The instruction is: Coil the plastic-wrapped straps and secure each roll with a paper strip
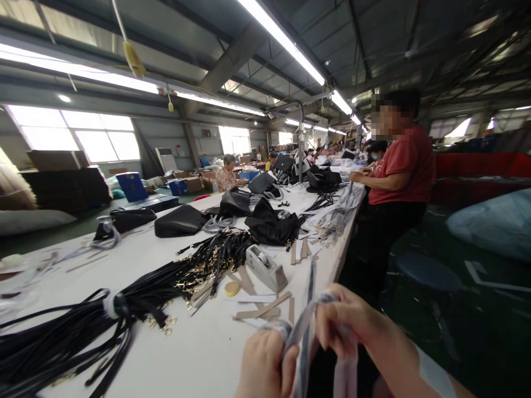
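Note:
My left hand [265, 359] is closed round a strap in pale, see-through wrapping [305, 329], low in the view at the table's front edge. The same wrapped strap runs up to my right hand [344, 318], whose fingers are bent tightly round it. A dark strip shows through the wrapping, and a loose pale end hangs below my right hand. Just beyond my hands lie flat beige and white card strips [265, 309]. A grey tape dispenser [266, 268] and a yellow tape roll [232, 288] are a little farther off.
Black straps with gold clasps [166, 276] are bundled across the left of the white table [174, 365]. Black bags [180, 221] and more wrapped straps [336, 215] lie farther back. A person in a red shirt [406, 166] stands along the right edge, near a stool [429, 272].

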Demonstrator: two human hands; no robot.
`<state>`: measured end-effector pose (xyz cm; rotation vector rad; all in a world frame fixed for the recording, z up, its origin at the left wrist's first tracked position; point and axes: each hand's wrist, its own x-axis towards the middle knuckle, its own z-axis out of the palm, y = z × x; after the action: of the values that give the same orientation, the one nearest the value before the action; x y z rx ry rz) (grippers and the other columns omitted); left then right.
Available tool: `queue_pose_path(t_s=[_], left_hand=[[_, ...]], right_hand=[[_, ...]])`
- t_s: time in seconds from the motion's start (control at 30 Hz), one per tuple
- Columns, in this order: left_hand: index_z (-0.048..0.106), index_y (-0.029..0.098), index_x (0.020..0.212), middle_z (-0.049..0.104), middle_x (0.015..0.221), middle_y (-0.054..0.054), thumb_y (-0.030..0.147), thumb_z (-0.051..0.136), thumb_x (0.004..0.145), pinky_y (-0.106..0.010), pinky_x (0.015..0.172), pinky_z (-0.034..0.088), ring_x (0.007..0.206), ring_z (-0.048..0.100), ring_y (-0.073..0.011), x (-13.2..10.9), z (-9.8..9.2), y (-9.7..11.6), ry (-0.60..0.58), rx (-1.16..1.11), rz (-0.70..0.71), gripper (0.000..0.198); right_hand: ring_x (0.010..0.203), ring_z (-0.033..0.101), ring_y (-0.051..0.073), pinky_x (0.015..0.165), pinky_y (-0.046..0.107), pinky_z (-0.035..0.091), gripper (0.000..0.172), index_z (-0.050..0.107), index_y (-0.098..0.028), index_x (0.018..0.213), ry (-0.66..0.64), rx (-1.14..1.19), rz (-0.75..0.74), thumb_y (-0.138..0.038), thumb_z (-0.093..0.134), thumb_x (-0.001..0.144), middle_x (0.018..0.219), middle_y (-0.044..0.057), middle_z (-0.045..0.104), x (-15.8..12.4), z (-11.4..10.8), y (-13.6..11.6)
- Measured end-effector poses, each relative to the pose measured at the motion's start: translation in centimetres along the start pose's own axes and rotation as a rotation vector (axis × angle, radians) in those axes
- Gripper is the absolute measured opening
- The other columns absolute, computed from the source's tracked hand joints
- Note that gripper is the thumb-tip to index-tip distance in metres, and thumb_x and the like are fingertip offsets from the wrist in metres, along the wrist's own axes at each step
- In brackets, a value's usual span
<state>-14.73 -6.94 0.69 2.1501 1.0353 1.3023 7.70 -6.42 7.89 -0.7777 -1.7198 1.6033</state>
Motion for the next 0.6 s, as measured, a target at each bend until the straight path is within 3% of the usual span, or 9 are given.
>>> queue_pose_path(t_s=[0.07,0.1,0.13,0.2,0.27,0.33,0.47,0.53,0.6], left_hand=[[0.059,0.022,0.062,0.051,0.054,-0.006,0.056,0.036,0.093,-0.031,0.058,0.034,0.055,0.049,-0.0189,-0.1,1.2,1.1,-0.067,-0.085,-0.112,0.052],[0.059,0.021,0.063,0.049,0.053,-0.004,0.059,0.029,0.094,-0.03,0.057,0.033,0.053,0.046,-0.0174,-0.1,1.6,1.6,-0.082,-0.171,-0.208,0.058],[0.059,0.02,0.065,0.046,0.052,-0.003,0.064,0.026,0.093,-0.029,0.054,0.031,0.05,0.043,-0.0155,0.0,1.8,2.1,-0.092,-0.282,-0.321,0.062],[0.059,0.018,0.069,0.039,0.048,0.002,0.073,0.027,0.088,-0.025,0.047,0.026,0.044,0.033,-0.0113,0.1,2.0,2.8,-0.114,-0.536,-0.546,0.067],[0.058,0.016,0.068,0.036,0.045,0.004,0.076,0.035,0.085,-0.023,0.044,0.024,0.041,0.029,-0.0091,0.2,1.8,3.3,-0.146,-0.745,-0.652,0.066],[0.06,0.016,0.07,0.037,0.043,0.004,0.073,0.038,0.086,-0.024,0.044,0.029,0.041,0.034,-0.01,0.4,1.4,3.6,-0.098,-0.88,-0.659,0.063],[0.063,0.016,0.105,0.048,0.055,0.003,0.063,0.037,0.093,-0.024,0.047,0.036,0.047,0.042,-0.0119,1.4,0.4,3.5,0.217,-1.006,-0.561,0.054],[0.057,0.017,0.117,0.056,0.07,0.0,0.056,0.037,0.096,-0.025,0.055,0.042,0.057,0.049,-0.0124,1.8,-0.1,2.5,0.427,-0.901,-0.411,0.048],[0.054,0.018,0.117,0.062,0.084,-0.004,0.05,0.035,0.098,-0.029,0.069,0.047,0.071,0.057,-0.0151,2.0,-0.6,1.2,0.584,-0.637,-0.237,0.042]], right_hand=[[0.048,0.056,0.014,0.047,0.024,0.047,0.042,0.068,-0.013,0.074,0.369,-0.253,-0.091,-0.053,0.059,0.081,0.061,0.005,0.064,1.1,-1.4,-0.2],[0.065,0.063,0.018,0.062,0.028,0.053,0.029,0.069,-0.014,0.086,0.506,-0.392,-0.15,-0.041,0.064,0.079,0.076,0.008,0.069,1.5,-1.5,-0.2],[0.084,0.065,0.022,0.079,0.032,0.053,0.029,0.068,-0.016,0.101,0.557,-0.498,-0.2,-0.03,0.067,0.075,0.093,0.009,0.07,1.8,-1.1,0.1],[0.108,0.059,0.025,0.099,0.038,0.044,0.053,0.059,-0.019,0.121,0.385,-0.572,-0.233,-0.016,0.066,0.069,0.114,0.009,0.065,1.9,0.4,1.0],[0.097,0.062,0.022,0.094,0.036,0.047,0.04,0.062,-0.017,0.114,0.108,-0.46,-0.168,-0.016,0.059,0.074,0.104,0.008,0.067,1.6,2.3,2.5],[0.075,0.06,0.017,0.077,0.031,0.05,0.022,0.065,-0.015,0.098,-0.015,-0.281,-0.083,-0.021,0.048,0.086,0.085,0.005,0.065,1.5,3.8,4.2],[0.059,0.051,0.01,0.06,0.021,0.044,0.025,0.063,-0.015,0.105,-0.212,-0.119,0.145,-0.02,0.057,0.08,0.075,-0.001,0.061,1.3,5.6,7.4],[0.055,0.049,0.008,0.057,0.018,0.042,0.026,0.065,-0.017,0.104,-0.331,-0.156,0.257,-0.016,0.058,0.078,0.069,-0.004,0.059,1.1,6.6,7.9],[0.055,0.047,0.008,0.055,0.016,0.04,0.016,0.069,-0.016,0.091,-0.41,-0.146,0.291,-0.02,0.054,0.084,0.065,-0.004,0.056,0.4,7.5,7.4]])
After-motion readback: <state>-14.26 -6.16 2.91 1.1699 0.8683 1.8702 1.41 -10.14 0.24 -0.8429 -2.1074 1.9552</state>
